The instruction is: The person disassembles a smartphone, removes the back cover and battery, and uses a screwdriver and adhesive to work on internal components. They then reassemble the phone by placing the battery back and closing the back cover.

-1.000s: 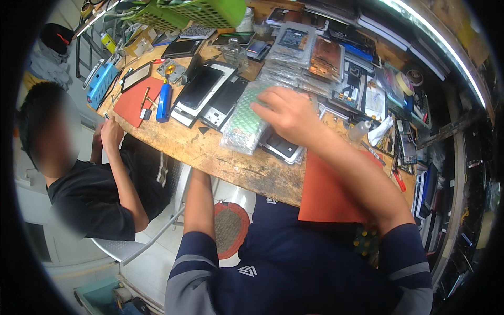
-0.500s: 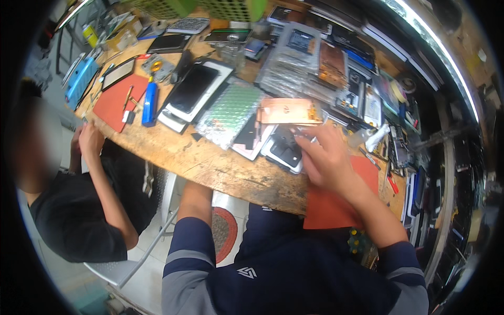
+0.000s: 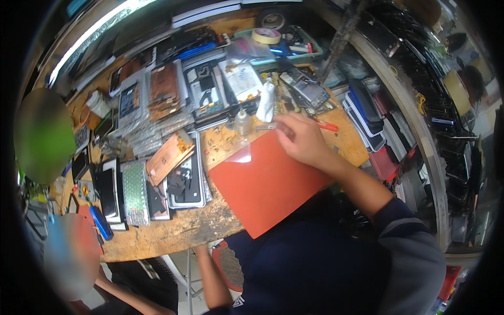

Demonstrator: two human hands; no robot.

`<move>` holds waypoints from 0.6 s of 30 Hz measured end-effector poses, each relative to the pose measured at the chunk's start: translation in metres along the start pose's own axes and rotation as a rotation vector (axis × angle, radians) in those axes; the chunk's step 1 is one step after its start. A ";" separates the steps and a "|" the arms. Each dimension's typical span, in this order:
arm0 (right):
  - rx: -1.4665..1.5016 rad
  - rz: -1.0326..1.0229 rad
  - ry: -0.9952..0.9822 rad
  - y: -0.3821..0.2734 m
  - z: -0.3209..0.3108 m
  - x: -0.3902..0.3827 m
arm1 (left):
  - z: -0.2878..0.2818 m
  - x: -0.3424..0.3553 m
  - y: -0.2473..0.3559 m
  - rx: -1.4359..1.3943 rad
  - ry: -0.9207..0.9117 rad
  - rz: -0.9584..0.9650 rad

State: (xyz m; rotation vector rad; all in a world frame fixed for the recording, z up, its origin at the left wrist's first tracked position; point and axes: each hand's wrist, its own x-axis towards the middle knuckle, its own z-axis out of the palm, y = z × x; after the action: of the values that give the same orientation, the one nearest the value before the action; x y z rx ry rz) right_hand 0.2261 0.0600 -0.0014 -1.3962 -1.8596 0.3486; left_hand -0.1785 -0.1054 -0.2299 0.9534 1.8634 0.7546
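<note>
My right hand point(image 3: 302, 139) is over the far right corner of an orange-red mat point(image 3: 268, 178), thumb and fingertips drawn together. A short, thin metal-looking tool point(image 3: 265, 127) lies right at the fingertips; I cannot make out whether they grip it. Just past the knuckles is a red-handled tool point(image 3: 328, 125). A small clear bottle point(image 3: 242, 123) and a white crumpled tube or wrap point(image 3: 266, 102) stand close by. On the mat's far left part shows a shiny clear patch point(image 3: 242, 154). My left forearm point(image 3: 210, 278) reaches up to the bench edge, its hand hidden below.
Left of the mat, a copper-coloured plate point(image 3: 169, 157) lies over a phone or tablet part point(image 3: 188, 184), beside green bubble wrap point(image 3: 136, 191) and a blue bottle-shaped tool point(image 3: 101, 223). Stacked device parts point(image 3: 205, 92) and a tray with tape point(image 3: 286, 47) fill the back. A person's forearm point(image 3: 128, 296) shows lower left.
My view has swung to the right. My right hand has gone from above the device parts near the copper-coloured plate to the far edge of the mat. My left hand stays hidden.
</note>
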 end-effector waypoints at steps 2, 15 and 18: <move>-0.100 0.018 0.077 0.011 0.008 0.019 | 0.037 -0.050 0.022 0.277 -0.002 0.183; -0.164 0.097 -0.127 0.048 -0.001 0.074 | -0.004 -0.152 0.217 -0.304 -0.940 0.494; -0.243 0.104 -0.266 0.038 0.007 0.083 | -0.002 -0.146 0.228 -0.505 -0.670 0.369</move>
State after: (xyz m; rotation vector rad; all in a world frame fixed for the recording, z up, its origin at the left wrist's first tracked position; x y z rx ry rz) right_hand 0.2389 0.1508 0.0047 -1.6827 -2.1037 0.3859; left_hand -0.0642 -0.1101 0.0156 1.0528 0.8711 0.9218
